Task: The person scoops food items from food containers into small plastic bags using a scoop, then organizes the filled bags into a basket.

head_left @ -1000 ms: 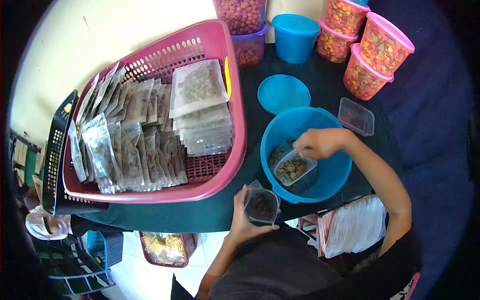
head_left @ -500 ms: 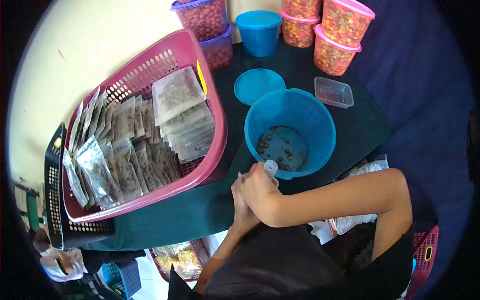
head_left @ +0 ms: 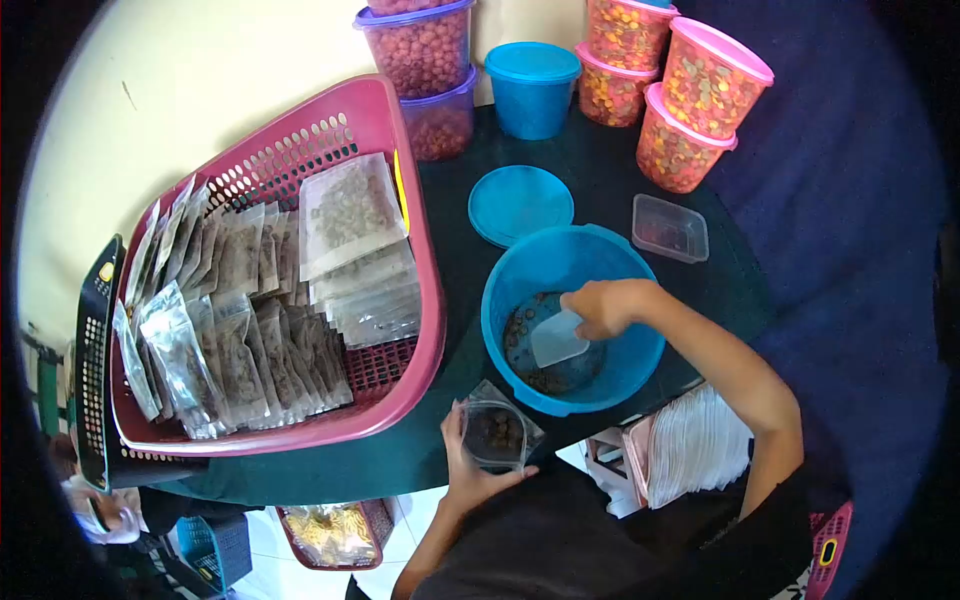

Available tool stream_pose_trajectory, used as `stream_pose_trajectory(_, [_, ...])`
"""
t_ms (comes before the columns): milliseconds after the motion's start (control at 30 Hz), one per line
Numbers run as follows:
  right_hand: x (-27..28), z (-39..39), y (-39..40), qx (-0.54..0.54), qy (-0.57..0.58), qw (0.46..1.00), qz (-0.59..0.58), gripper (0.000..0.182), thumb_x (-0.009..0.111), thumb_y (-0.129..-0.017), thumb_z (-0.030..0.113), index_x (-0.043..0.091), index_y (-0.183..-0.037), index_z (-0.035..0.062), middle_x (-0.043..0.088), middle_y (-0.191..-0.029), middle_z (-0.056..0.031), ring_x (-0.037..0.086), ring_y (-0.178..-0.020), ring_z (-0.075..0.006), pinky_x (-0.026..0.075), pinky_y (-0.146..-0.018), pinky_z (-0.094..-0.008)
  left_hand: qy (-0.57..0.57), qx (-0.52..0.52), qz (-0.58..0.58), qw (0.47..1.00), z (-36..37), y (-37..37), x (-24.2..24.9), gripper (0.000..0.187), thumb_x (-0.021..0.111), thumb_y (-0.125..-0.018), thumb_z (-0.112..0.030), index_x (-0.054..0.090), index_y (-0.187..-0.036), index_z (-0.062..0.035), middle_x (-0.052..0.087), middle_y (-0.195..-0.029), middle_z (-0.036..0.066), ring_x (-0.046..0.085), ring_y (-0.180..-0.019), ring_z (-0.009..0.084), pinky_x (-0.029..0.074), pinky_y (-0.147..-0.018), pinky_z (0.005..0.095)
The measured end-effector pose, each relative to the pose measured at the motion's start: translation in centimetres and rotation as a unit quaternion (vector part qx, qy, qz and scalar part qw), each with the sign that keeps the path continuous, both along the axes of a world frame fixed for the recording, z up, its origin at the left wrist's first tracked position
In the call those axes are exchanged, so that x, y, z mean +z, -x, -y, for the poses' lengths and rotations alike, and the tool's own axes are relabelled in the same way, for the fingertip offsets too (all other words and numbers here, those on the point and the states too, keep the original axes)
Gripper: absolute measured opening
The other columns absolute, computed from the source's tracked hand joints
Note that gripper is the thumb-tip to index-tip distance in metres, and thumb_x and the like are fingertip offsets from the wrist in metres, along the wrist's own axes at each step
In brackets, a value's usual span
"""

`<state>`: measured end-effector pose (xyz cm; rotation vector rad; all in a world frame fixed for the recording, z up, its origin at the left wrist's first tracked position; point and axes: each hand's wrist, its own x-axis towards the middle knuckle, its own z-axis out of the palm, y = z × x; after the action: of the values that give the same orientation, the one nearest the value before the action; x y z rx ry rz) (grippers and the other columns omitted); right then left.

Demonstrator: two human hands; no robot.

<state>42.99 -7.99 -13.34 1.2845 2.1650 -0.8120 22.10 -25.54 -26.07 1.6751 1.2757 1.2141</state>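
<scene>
Since half a second ago the right hand (head_left: 600, 308) has left the near edge of the surface (head_left: 440, 250), where it was pressed against the left hand (head_left: 470, 462), and has gone back into the blue tub (head_left: 640, 360). It is closed on a small clear scoop (head_left: 557, 340), which is dipped toward the brown pellets (head_left: 520, 335) lying on the tub's bottom. The tub sits near the surface's front edge.

Over that front edge, just nearer the person than the tub, the left hand is clamped on a small clear bag (head_left: 495, 432) with its mouth open upward; brown pellets show inside it.

Along the left edge a pink basket (head_left: 432, 290) overhangs the surface, packed with rows of filled clear bags (head_left: 240, 330) standing on end and a flat stack of them against its right wall. A black basket (head_left: 95, 340) leans at its outer left side. Behind the tub lies a blue lid (head_left: 520, 205), and to its right a small clear box (head_left: 670, 228). At the far edge stand purple-lidded jars (head_left: 420, 60), a closed blue tub (head_left: 532, 88) and pink-lidded jars (head_left: 690, 100) of coloured pieces. Below the right forearm, off the surface, a stack of empty bags (head_left: 700, 440) rests.
</scene>
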Motion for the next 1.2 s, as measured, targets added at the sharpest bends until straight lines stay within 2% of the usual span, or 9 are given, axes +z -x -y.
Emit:
stream_pose_trajectory(167, [-2.2,-1.3,0.8,0.031,-0.078,0.996,0.039,0.032,0.053,-0.069,0.012,0.051,-0.099,0.0003,0.057,-0.093,-0.0152,0.056,-0.085,-0.0285,0.044,-0.066,-0.0406,0.013,0.018,-0.036,0.999,0.4,0.1,0.1,0.124,0.084,-0.038,-0.035,0.006,-0.125,0.0069,0.028,-0.114,0.021,0.034,-0.108,0.0309,0.03,-0.091,0.038])
stream_pose_trajectory(233, [-4.1,-1.5,1.6,0.129,-0.237,0.962,0.047,0.031,0.055,-0.067,0.012,0.053,-0.097,0.004,0.059,-0.088,-0.0122,0.057,-0.08,-0.0263,0.043,-0.061,-0.0384,0.028,0.028,-0.05,0.998,0.6,0.0,0.4,0.125,0.084,-0.037,-0.035,0.005,-0.125,0.0053,0.028,-0.116,0.021,0.034,-0.108,0.0317,0.029,-0.091,0.0394])
stream_pose_trajectory(400, [-8.6,-0.7,3.7,0.268,-0.353,0.895,-0.053,0.017,0.056,-0.061,0.011,0.056,-0.075,0.0021,0.057,-0.069,-0.0111,0.054,-0.067,-0.0236,0.04,-0.051,-0.0332,0.074,0.067,-0.009,0.995,1.2,-1.0,0.1,0.128,0.085,-0.035,-0.034,0.002,-0.127,0.0004,0.025,-0.121,0.023,0.029,-0.113,0.0327,0.026,-0.094,0.0412])
stream_pose_trajectory(633, [-6.7,2.6,2.4,0.372,-0.139,0.908,-0.135,0.019,0.047,-0.069,0.012,0.055,-0.081,0.0002,0.057,-0.071,-0.0154,0.056,-0.072,-0.0299,0.044,-0.054,-0.0417,0.075,0.092,-0.004,0.993,1.2,-2.0,0.3,0.131,0.085,-0.035,-0.033,-0.001,-0.128,-0.0019,0.021,-0.123,0.023,0.028,-0.114,0.0331,0.026,-0.094,0.0419])
stream_pose_trajectory(767, [-4.5,0.1,1.8,0.321,0.012,0.942,-0.101,0.024,0.051,-0.067,0.003,0.053,-0.09,-0.0013,0.057,-0.076,-0.0212,0.058,-0.077,-0.0331,0.046,-0.061,-0.043,0.063,0.097,-0.019,0.993,1.2,-2.0,0.0,0.133,0.085,-0.032,-0.034,-0.002,-0.129,-0.0031,0.022,-0.122,0.023,0.029,-0.111,0.0349,0.027,-0.092,0.0449])
stream_pose_trajectory(833, [-3.8,-1.9,1.4,0.308,-0.05,0.945,-0.101,0.012,0.055,-0.063,0.003,0.056,-0.075,-0.0006,0.058,-0.076,-0.0182,0.058,-0.074,-0.0329,0.047,-0.063,-0.0413,0.048,0.086,-0.018,0.995,1.1,-2.1,0.3,0.135,0.085,-0.03,-0.036,-0.002,-0.129,-0.0041,0.022,-0.121,0.024,0.028,-0.112,0.0361,0.027,-0.092,0.046])
stream_pose_trajectory(967, [-5.2,-4.8,0.9,0.256,-0.113,0.954,-0.104,0.013,0.057,-0.059,-0.001,0.056,-0.073,-0.0015,0.058,-0.079,-0.0195,0.058,-0.076,-0.0324,0.048,-0.063,-0.0391,0.049,0.098,0.036,0.993,1.3,-2.7,-0.2,0.138,0.085,-0.028,-0.038,-0.003,-0.13,-0.0073,0.021,-0.123,0.022,0.026,-0.114,0.0347,0.027,-0.093,0.0456])
stream_pose_trajectory(1033, [-5.0,-5.0,1.3,0.272,-0.033,0.962,0.016,0.033,0.052,-0.063,-0.002,0.05,-0.095,-0.0045,0.056,-0.082,-0.021,0.056,-0.079,-0.0331,0.046,-0.065,-0.04,0.047,0.103,0.047,0.993,1.3,-2.9,-0.2,0.138,0.085,-0.028,-0.038,-0.004,-0.13,-0.0076,0.02,-0.123,0.022,0.025,-0.115,0.0346,0.026,-0.093,0.0455])
stream_pose_trajectory(1200, [-4.5,-4.4,1.4,0.292,0.065,0.954,0.026,0.025,0.051,-0.058,0.0,0.057,-0.082,-0.0033,0.057,-0.082,-0.0199,0.056,-0.078,-0.0306,0.046,-0.062,-0.0383,0.029,0.121,0.081,0.989,1.8,-3.1,-0.9,0.138,0.085,-0.029,-0.037,-0.005,-0.13,-0.0081,0.015,-0.127,0.022,0.022,-0.119,0.0353,0.024,-0.096,0.0448])
